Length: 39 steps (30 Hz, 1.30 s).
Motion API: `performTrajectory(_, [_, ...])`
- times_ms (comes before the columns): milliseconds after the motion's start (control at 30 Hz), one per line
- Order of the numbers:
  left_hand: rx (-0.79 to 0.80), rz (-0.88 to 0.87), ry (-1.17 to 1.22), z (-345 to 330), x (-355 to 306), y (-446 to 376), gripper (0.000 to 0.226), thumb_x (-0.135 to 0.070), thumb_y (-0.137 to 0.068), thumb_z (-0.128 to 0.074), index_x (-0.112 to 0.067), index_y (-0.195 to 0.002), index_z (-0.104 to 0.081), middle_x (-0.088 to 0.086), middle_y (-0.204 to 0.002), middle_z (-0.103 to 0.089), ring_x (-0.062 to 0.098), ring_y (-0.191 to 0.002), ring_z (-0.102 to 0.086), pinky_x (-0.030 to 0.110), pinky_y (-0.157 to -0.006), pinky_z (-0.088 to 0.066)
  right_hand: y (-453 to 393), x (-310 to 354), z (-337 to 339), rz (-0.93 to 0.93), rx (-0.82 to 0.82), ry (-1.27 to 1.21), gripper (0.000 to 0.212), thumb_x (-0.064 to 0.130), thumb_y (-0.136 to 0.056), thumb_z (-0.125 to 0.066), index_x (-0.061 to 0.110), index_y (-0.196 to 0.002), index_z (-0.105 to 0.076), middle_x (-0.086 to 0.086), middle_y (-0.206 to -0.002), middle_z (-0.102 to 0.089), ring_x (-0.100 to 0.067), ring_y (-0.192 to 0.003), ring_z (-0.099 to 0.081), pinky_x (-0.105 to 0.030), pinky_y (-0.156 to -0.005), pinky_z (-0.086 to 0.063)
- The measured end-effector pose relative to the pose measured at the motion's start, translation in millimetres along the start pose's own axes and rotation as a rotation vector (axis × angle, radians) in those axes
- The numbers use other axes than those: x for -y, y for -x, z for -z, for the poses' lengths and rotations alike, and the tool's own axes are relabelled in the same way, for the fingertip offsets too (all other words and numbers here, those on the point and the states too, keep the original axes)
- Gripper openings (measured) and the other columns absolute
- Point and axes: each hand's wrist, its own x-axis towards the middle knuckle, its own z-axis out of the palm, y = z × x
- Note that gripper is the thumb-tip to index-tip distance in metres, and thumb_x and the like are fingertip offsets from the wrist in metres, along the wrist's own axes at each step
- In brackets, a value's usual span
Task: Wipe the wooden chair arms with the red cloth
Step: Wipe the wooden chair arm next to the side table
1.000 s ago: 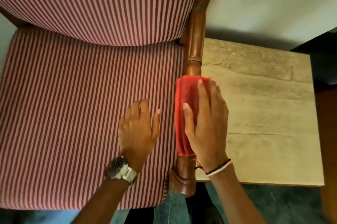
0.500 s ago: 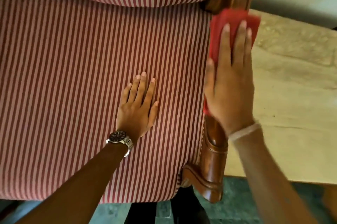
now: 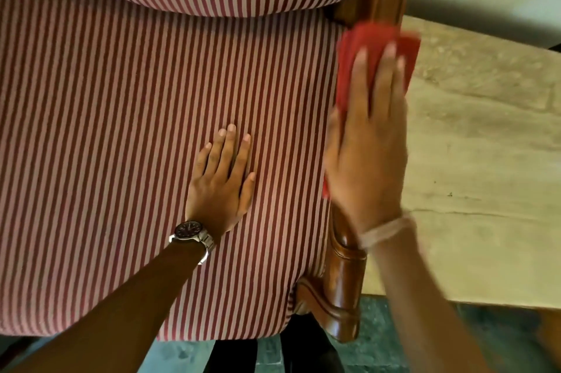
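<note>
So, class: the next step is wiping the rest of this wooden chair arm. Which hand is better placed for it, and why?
The right hand. It already presses the red cloth flat on the wooden chair arm. The left hand lies empty on the striped seat, beside the arm.

Red-and-white striped upholstered chair seat (image 3: 121, 145) carries left grip (image 3: 220, 181), palm flat. Pale weathered stone-topped desk (image 3: 485, 175) just right of right grip (image 3: 368, 157).

Single head-worn view, looking steeply down at close range. Striped red-and-white upholstered chair seat (image 3: 121, 145) fills the frame; glossy brown wooden chair arm (image 3: 346, 290) toward 5 o'clock.
</note>
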Motion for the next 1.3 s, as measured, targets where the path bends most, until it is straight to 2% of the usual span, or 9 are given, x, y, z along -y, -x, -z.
performTrajectory(67, [0.002,-0.003,-0.008,-1,0,2,0.063,-0.04,-0.105,-0.03,-0.009,-0.159,-0.023,0.019,-0.167,-0.022,0.032,-0.156,-0.021,0.051,-0.124,-0.027,74,1,3,0.016,0.054,-0.01,0.063,0.028,-0.109,-0.036,0.014,-0.165,-0.01,-0.015,-0.174,-0.003,-0.031,-0.163,-0.004,-0.051,-0.131,-0.021])
performTrajectory(133, [0.007,0.003,-0.008,-2,0,2,0.063,-0.04,-0.105,-0.028,-0.009,-0.16,-0.022,0.019,-0.167,-0.021,0.032,-0.156,-0.021,0.05,-0.125,-0.026,83,-2,3,0.045,0.069,-0.002,0.066,0.026,-0.106,-0.042,0.013,-0.165,-0.015,-0.016,-0.174,-0.007,-0.032,-0.163,-0.007,-0.053,-0.131,-0.021])
performTrajectory(333, [0.016,0.004,-0.004,2,-2,1,0.062,-0.039,-0.105,-0.03,-0.009,-0.159,-0.025,0.019,-0.167,-0.022,0.033,-0.156,-0.022,0.051,-0.125,-0.026,-87,-6,4,0.019,-0.013,-0.011,0.063,0.029,-0.108,-0.03,0.012,-0.165,-0.01,-0.019,-0.173,-0.005,-0.035,-0.162,-0.004,-0.048,-0.132,-0.014])
performTrajectory(567, [0.022,0.015,0.007,1,-2,1,0.063,-0.038,-0.104,-0.031,-0.009,-0.159,-0.024,0.018,-0.167,-0.02,0.032,-0.156,-0.02,0.05,-0.126,-0.023,87,-10,4,0.104,0.088,-0.03,0.066,0.026,-0.104,-0.043,0.012,-0.164,-0.018,-0.016,-0.174,-0.008,-0.031,-0.163,-0.005,-0.053,-0.131,-0.019])
performTrajectory(800, [0.027,0.008,0.02,2,-2,1,0.062,-0.039,-0.105,-0.029,-0.01,-0.159,-0.025,0.019,-0.167,-0.021,0.032,-0.156,-0.02,0.049,-0.127,-0.022,-74,-11,2,0.02,0.008,-0.079,0.065,0.028,-0.106,-0.032,0.013,-0.165,-0.011,-0.019,-0.173,-0.004,-0.036,-0.162,-0.002,-0.047,-0.132,-0.017])
performTrajectory(967, [0.017,-0.002,0.002,-5,0,3,0.062,-0.04,-0.105,-0.027,-0.01,-0.16,-0.022,0.018,-0.168,-0.018,0.031,-0.157,-0.016,0.05,-0.126,-0.022,75,-3,6,0.002,0.059,-0.137,0.069,0.024,-0.106,-0.046,0.016,-0.165,-0.012,-0.014,-0.175,-0.001,-0.03,-0.163,-0.001,-0.05,-0.128,-0.03])
performTrajectory(1033, [0.015,0.003,-0.003,-7,1,2,0.063,-0.04,-0.105,-0.026,-0.011,-0.16,-0.021,0.018,-0.168,-0.018,0.031,-0.158,-0.016,0.05,-0.126,-0.022,101,-5,4,0.006,0.073,-0.118,0.072,0.022,-0.101,-0.047,0.017,-0.165,-0.014,-0.014,-0.175,-0.004,-0.031,-0.163,-0.003,-0.051,-0.127,-0.031])
performTrajectory(1233, [0.018,-0.005,0.019,-4,0,1,0.062,-0.04,-0.105,-0.024,-0.009,-0.159,-0.024,0.019,-0.168,-0.02,0.032,-0.157,-0.016,0.049,-0.128,-0.018,-64,-3,0,0.001,-0.01,-0.089,0.071,0.019,-0.1,-0.042,0.018,-0.165,-0.014,-0.019,-0.173,-0.007,-0.036,-0.162,-0.005,-0.049,-0.13,-0.026])
performTrajectory(1300, [0.018,-0.004,0.018,-4,0,2,0.062,-0.039,-0.104,-0.023,-0.008,-0.159,-0.025,0.02,-0.167,-0.021,0.032,-0.157,-0.018,0.049,-0.128,-0.019,-83,-4,-3,-0.018,-0.04,-0.078,0.069,0.019,-0.101,-0.04,0.018,-0.165,-0.013,-0.019,-0.173,-0.006,-0.036,-0.162,-0.005,-0.048,-0.13,-0.025])
